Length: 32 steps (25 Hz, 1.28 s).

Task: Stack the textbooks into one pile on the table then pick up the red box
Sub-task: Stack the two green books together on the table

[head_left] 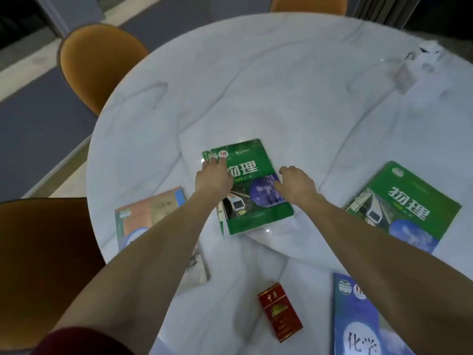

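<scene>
On the round white worktop (256, 73), both hands, left hand (213, 179) and right hand (297, 187), lie flat and open on the central green textbook (249, 190), apparently two stacked, stiff, slick-covered, best gripped by the edges; the light red box (280, 312) sits near the front edge.
</scene>
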Tool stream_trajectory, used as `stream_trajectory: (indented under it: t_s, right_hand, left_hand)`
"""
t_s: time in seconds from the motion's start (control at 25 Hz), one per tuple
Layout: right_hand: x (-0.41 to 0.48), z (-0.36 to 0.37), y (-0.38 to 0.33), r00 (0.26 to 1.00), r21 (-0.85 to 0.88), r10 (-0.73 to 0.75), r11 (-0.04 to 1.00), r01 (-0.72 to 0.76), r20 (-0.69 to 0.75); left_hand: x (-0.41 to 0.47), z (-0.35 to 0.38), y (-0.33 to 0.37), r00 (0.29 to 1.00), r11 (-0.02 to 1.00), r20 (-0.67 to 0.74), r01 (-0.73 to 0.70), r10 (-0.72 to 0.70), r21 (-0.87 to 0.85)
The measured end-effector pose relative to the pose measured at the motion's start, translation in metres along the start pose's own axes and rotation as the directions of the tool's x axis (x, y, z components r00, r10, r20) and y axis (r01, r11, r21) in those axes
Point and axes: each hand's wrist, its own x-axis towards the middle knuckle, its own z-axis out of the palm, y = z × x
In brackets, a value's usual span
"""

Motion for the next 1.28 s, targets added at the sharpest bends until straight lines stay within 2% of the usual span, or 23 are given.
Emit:
stream_trajectory:
  t_s: [0.16,0.32,0.44,0.56,0.64,0.72,0.88,0.96,1.04,1.16,1.28]
  right_hand:
    - [-0.002,0.021,-0.002,0.997,0.086,0.069,0.994,-0.071,0.03]
    - [0.004,0.027,-0.005,0.983,0.244,0.184,0.953,-0.181,0.011]
    - [0.008,0.027,-0.004,0.97,0.307,0.239,0.921,-0.24,0.041]
    - [0.01,0.025,-0.003,0.96,0.362,0.272,0.89,-0.276,0.062]
    - [0.01,0.024,-0.004,0.951,0.404,0.299,0.862,-0.305,0.079]
    - [0.009,0.023,-0.004,0.944,0.445,0.315,0.835,-0.324,0.098]
    - [0.004,0.023,0.0,0.935,0.535,0.337,0.773,-0.34,0.107]
    - [0.001,0.023,0.003,0.918,0.631,0.382,0.689,-0.357,0.103]
    - [-0.002,0.02,0.007,0.897,0.761,0.425,0.539,-0.362,0.125]
    - [-0.008,0.014,0.02,0.876,0.889,0.454,0.316,-0.331,0.165]
    - [-0.018,0.006,0.034,0.849,0.922,0.511,0.252,-0.295,0.132]
  left_hand:
    - [-0.008,0.024,-0.008,0.989,0.977,-0.003,0.149,-0.151,-0.15]
    - [-0.009,0.037,-0.011,0.949,0.875,0.026,0.301,-0.315,-0.38]
    - [-0.003,0.035,-0.014,0.885,0.697,0.119,0.432,-0.451,-0.572]
    - [-0.003,0.029,-0.016,0.838,0.48,0.227,0.483,-0.496,-0.732]
    - [-0.007,0.03,-0.014,0.841,0.393,0.272,0.473,-0.468,-0.788]
    - [-0.014,0.035,-0.009,0.875,0.294,0.31,0.428,-0.371,-0.855]
    - [-0.023,0.037,-0.007,0.934,0.211,0.229,0.291,-0.274,-0.933]
    - [-0.023,0.032,-0.01,0.943,0.131,0.233,0.269,-0.239,-0.954]
    - [-0.021,0.024,-0.011,0.943,0.038,0.27,0.283,-0.194,-0.958]
    - [-0.013,0.015,-0.005,0.946,0.018,0.294,0.299,-0.136,-0.954]
    - [-0.006,0.013,0.013,0.945,0.071,0.312,0.319,-0.096,-0.945]
